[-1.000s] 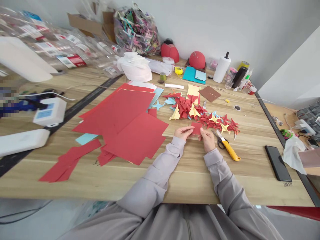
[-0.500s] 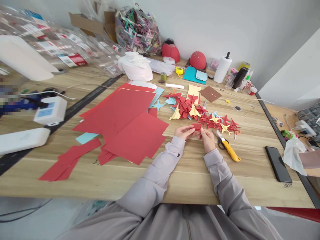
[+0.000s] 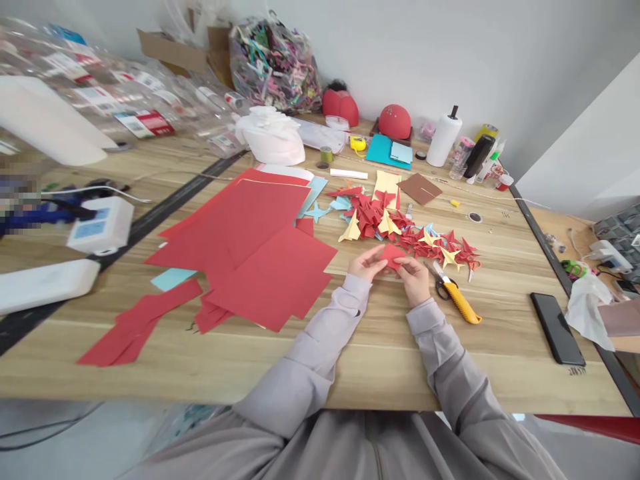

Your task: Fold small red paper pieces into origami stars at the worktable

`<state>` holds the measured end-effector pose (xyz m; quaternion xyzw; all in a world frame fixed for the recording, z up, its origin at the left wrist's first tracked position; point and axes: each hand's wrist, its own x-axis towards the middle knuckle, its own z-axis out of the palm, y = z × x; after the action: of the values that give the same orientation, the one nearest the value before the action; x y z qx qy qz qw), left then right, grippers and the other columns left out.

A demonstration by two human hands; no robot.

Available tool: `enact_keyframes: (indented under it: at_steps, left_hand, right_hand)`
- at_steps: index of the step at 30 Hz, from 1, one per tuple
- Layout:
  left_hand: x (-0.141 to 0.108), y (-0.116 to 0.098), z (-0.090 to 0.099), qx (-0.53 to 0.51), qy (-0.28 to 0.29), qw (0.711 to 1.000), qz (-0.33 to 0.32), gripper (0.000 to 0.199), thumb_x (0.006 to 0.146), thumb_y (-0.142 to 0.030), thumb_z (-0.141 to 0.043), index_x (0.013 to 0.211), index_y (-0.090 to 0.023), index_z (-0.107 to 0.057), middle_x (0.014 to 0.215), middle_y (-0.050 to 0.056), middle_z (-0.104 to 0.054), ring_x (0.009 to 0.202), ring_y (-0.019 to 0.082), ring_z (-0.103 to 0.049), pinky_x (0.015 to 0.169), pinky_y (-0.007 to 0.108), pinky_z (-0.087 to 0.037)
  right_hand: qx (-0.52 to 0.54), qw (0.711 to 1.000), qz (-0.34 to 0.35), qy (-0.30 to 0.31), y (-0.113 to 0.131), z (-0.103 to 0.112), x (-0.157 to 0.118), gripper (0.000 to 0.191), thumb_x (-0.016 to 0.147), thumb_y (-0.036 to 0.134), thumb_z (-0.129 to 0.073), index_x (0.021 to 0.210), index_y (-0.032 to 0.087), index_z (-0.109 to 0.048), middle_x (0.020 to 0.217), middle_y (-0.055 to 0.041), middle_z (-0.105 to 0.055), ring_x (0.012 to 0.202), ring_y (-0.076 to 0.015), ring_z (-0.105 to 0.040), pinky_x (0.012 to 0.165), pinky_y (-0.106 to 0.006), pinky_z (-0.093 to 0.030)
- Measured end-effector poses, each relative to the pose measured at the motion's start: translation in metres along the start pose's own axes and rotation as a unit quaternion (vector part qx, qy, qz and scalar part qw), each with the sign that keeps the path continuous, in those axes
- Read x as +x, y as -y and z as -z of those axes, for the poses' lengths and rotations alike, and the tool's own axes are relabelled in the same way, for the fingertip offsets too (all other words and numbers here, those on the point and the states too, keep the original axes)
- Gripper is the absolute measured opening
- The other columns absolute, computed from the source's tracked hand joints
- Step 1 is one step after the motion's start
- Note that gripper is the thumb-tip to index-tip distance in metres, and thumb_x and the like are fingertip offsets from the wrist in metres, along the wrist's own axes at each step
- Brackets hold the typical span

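Pinching a small red paper square [image 3: 393,256] between the left hand [image 3: 368,263] and the right hand [image 3: 414,281], out over the middle of the desk [image 3: 380,370]. Left grip reaching in from the lower left, fingers stretched long and pressing on the paper's left side. Right grip pressed together on its lower right edge, thumb and fingers closing around it. Can't quite tell from up here if the square is clear of the desk or barely touching it.

Sitting just past the fingertips, a big messy spread of folded paper stars [image 3: 400,233] in red, yellow and light blue, running across the centre toward the right. Lying just right of the right hand, black-handled scissors [image 3: 442,288] touching a yellow utility knife [image 3: 463,303].

Piling up left of the hands, overlapping red cardstock sheets [image 3: 250,247], with loose red strips [image 3: 135,327] trailing toward the lower left. Resting over at the right edge, a black smartphone [image 3: 557,328]. Standing up near the back wall, a paper towel roll [image 3: 444,140], next to a bulging clear bag of colourful scraps [image 3: 274,63] at top centre. Crowding the upper left corner, a heap of clear plastic bottles [image 3: 125,100].
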<state>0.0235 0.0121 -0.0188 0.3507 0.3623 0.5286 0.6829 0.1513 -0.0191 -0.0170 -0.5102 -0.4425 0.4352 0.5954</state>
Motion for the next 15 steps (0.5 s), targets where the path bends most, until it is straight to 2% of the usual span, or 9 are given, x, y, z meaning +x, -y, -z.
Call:
enact_keyframes:
  at_steps: [2, 7, 11, 15]
  left_hand:
    - [0.002, 0.0, 0.001, -0.018, -0.016, 1.0, 0.009, 0.067, 0.048, -0.032, -0.08, 0.11, -0.016, -0.061, 0.083, 0.004, -0.07, 0.065, 0.016, -0.065, 0.063, 0.031, -0.055]
    - [0.001, -0.005, -0.001, -0.008, -0.034, 0.999, 0.005, 0.047, 0.042, -0.029, -0.081, 0.083, -0.011, -0.067, 0.068, 0.003, -0.068, 0.057, 0.014, -0.062, 0.059, 0.029, -0.055]
    - [-0.006, -0.009, -0.004, 0.02, -0.025, 0.999, -0.007, 0.049, 0.045, -0.024, -0.08, 0.09, -0.01, -0.066, 0.066, 0.002, -0.067, 0.056, 0.014, -0.062, 0.059, 0.031, -0.056]
    - [-0.012, -0.013, -0.001, 0.073, 0.016, 0.997, 0.014, 0.057, 0.051, -0.017, -0.078, 0.104, -0.009, -0.06, 0.061, 0.0, -0.066, 0.052, 0.015, -0.062, 0.056, 0.03, -0.055]
  right_hand:
    - [0.01, 1.0, 0.007, -0.006, -0.001, 0.0, 0.0, 0.015, 0.063, 0.026, -0.063, 0.076, 0.02, -0.065, 0.079, -0.002, -0.061, 0.059, -0.0111, -0.053, 0.054, -0.025, -0.046]
    - [0.002, 0.999, 0.051, 0.009, -0.002, 0.002, -0.001, 0.012, 0.063, 0.024, -0.064, 0.074, 0.02, -0.065, 0.082, -0.0024, -0.06, 0.063, -0.0121, -0.055, 0.06, -0.027, -0.047]
    - [-0.062, 0.992, 0.103, 0.03, -0.001, 0.01, -0.005, 0.012, 0.066, 0.022, -0.064, 0.078, 0.021, -0.067, 0.084, -0.0037, -0.06, 0.077, -0.0159, -0.057, 0.071, -0.03, -0.048]
    - [-0.157, 0.976, 0.135, 0.066, 0.004, 0.024, -0.011, 0.016, 0.068, 0.015, -0.059, 0.078, 0.022, -0.069, 0.078, -0.0021, -0.059, 0.069, -0.0137, -0.054, 0.065, -0.027, -0.046]
